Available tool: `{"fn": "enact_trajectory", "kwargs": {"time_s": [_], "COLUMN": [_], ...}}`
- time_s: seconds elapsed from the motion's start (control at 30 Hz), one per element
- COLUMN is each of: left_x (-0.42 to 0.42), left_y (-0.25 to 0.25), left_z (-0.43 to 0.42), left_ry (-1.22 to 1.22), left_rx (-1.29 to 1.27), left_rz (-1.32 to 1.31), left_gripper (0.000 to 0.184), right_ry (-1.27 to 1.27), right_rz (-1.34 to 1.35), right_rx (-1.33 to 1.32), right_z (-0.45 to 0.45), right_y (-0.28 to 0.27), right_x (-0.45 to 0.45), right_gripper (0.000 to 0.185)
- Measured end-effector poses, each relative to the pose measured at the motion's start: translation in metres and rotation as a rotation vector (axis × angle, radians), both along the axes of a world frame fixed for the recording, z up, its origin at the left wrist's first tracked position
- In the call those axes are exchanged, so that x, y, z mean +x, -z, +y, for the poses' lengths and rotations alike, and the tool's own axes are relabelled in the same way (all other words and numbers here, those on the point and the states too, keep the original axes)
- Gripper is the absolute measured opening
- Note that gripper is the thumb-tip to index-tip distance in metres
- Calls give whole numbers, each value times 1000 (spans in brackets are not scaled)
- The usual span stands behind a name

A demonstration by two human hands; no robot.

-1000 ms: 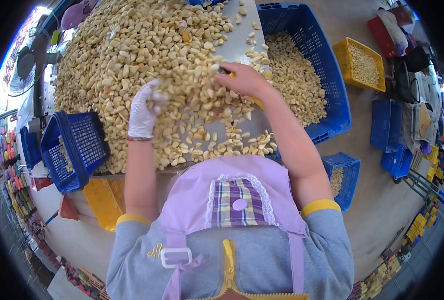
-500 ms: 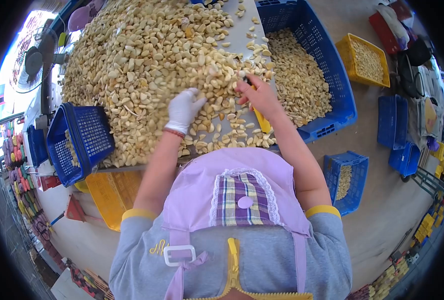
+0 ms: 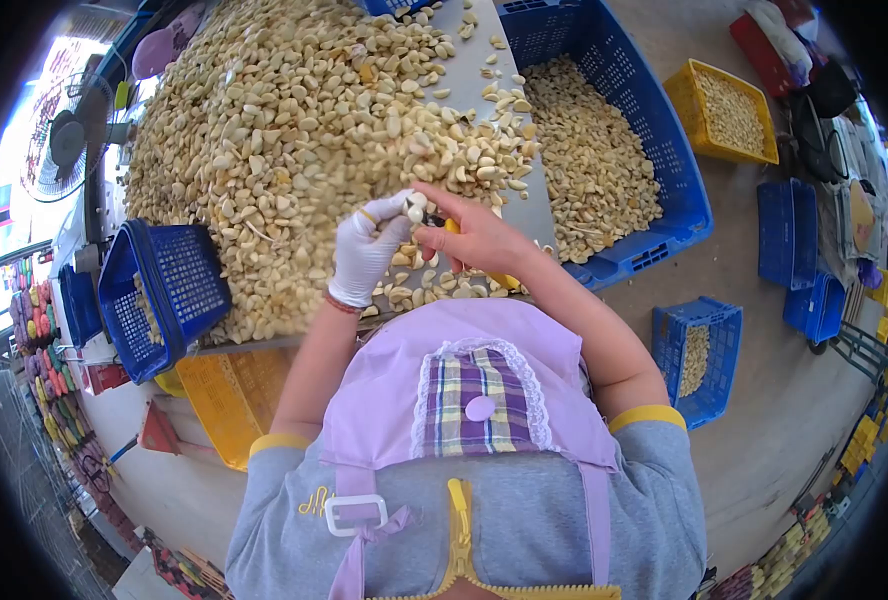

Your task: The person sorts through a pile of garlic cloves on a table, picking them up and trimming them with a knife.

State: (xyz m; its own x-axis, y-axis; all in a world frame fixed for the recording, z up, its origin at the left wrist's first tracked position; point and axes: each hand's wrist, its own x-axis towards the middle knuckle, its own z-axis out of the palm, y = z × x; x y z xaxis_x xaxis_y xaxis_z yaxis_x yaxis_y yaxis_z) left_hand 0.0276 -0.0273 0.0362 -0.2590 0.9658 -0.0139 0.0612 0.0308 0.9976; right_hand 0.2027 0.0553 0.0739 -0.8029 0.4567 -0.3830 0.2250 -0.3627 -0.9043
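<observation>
"Where's the pale piece?"

"Up between both hands, near the close side of the big pile. The left hand, in a white glove, pinches it with finger and thumb."

"And the right hand?"

"Its fingers curl around a tool with a yellow handle. I can't tell how sharp the tip is."

"What could go wrong?"

"The tool could slip and poke the left fingers, because they're so close. The piece is little, so a loose pinch could drop it on the table."
</observation>
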Motion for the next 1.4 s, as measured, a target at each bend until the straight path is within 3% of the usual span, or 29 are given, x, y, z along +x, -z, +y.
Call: {"fn": "enact_trajectory", "kwargs": {"time_s": [0.2,0.4,0.6,0.7,0.8,0.9,0.93,1.03,1.07,1.17,1.2,1.33,1.4], "left_x": [12,7,4,4,-11,-14,-9,-35,-41,-16,-5,3,4], "left_y": [-22,-10,-12,-13,-7,-15,-27,3,5,16,6,24,20], "left_z": [5,-3,3,5,0,8,10,9,6,11,12,15,18], "left_ry": [67,-77,42,60,14,97,59,150,80,189,278,375,410], "left_rx": [150,25,292,267,-18,165,156,149,-22,-111,-355,-294,-331], "left_rz": [219,-173,217,116,-283,-887,-922,-836,-609,381,656,1096,935], "left_gripper": [25,22,21,16,16,18,20,18,16,13,15,26,24], "right_ry": [64,42,-63,-56,-12,198,277,401,410,394,373,285,243], "right_rz": [111,255,226,236,152,155,112,115,129,27,-7,-109,-139], "right_rx": [-126,-367,-309,-309,-276,-293,-315,-329,-326,-229,-210,-122,-91], "right_z": [6,13,11,9,6,17,23,32,33,28,26,21,20], "right_y": [22,24,5,6,8,19,19,20,24,32,33,34,31], "right_x": [3,12,14,10,5,8,12,30,33,34,34,30,30], "right_gripper": [60,56,60,57,50,44,42,43,43,41,41,45,47]}}
